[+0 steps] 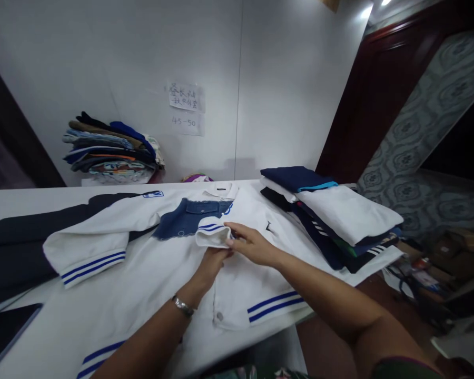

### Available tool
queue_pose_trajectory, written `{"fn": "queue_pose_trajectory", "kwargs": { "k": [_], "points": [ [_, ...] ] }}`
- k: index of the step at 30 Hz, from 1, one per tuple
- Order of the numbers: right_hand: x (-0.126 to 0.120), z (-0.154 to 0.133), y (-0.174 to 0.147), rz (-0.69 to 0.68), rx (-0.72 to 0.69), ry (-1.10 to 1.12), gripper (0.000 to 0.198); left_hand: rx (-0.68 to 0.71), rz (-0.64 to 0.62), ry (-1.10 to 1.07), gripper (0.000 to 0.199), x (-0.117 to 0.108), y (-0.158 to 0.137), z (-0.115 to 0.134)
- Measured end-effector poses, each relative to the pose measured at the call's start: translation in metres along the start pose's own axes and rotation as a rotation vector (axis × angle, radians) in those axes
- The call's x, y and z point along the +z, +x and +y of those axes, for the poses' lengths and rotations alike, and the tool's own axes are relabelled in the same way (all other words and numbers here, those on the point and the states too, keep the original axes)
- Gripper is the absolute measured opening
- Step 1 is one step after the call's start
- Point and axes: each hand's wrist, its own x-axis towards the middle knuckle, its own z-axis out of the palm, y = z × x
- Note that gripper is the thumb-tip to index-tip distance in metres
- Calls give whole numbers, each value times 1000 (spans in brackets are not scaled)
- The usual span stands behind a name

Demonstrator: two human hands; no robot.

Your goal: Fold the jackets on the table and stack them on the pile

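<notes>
A white jacket (142, 295) with blue stripes at its cuffs and hem lies spread on the table, a blue denim patch (174, 221) across its chest. My right hand (250, 243) pinches the striped cuff (211, 234) of one sleeve above the middle of the jacket. Beneath the same cuff, my left hand (215, 263) has its fingers closed on it from below; the fingertips are partly hidden. The other sleeve (92, 258) stretches out to the left, bent back toward the table's near side.
Folded clothes (347, 210) are stacked at the table's right end. Another pile of clothes (112, 147) stands by the wall at the back left. Dark garments (35, 237) lie on the left. Handwritten paper notes (186, 97) hang on the wall.
</notes>
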Motion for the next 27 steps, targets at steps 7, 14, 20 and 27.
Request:
{"fn": "queue_pose_trajectory", "kwargs": {
  "k": [7, 14, 20, 27],
  "points": [
    [-20, 63, -84, 200, 63, -399, 37, -217, 165, -361, 30, -45, 11, -11],
    [-63, 97, -132, 409, 386, -806, 52, -242, 208, -455, 22, -43, 14, -14],
    [-65, 109, -143, 404, 471, -798, 59, -294, 270, -402, 8, -39, 13, -16],
    [-69, 105, -142, 499, 549, -654, 59, -312, 252, -415, 30, -45, 15, -16]
  ]
}}
